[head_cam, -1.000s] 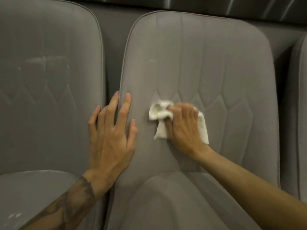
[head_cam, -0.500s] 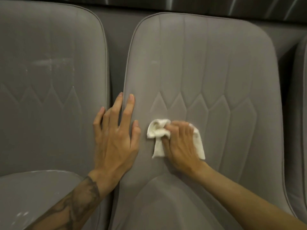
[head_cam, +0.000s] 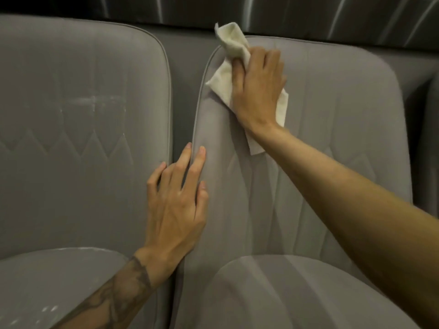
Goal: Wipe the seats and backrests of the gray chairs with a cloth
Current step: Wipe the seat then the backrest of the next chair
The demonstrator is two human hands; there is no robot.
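A gray padded chair fills the middle, its backrest (head_cam: pixel 332 119) upright and its seat (head_cam: pixel 285 295) at the bottom. My right hand (head_cam: pixel 259 91) grips a crumpled white cloth (head_cam: pixel 228 74) and presses it against the backrest's upper left corner, one end of the cloth sticking up past the top edge. My left hand (head_cam: pixel 177 205) rests flat with straight fingers on the left edge of the same backrest, lower down. A second gray chair (head_cam: pixel 78 129) stands on the left with pale streaks on its backrest.
A narrow gap (head_cam: pixel 183 96) separates the two backrests. The edge of a third gray chair (head_cam: pixel 431 138) shows at the far right. A dark wall with light streaks (head_cam: pixel 308 15) runs behind the chairs.
My right hand has swept the cloth from the lower middle of the backrest up to its top left corner. The left hand stays on the backrest's left edge.
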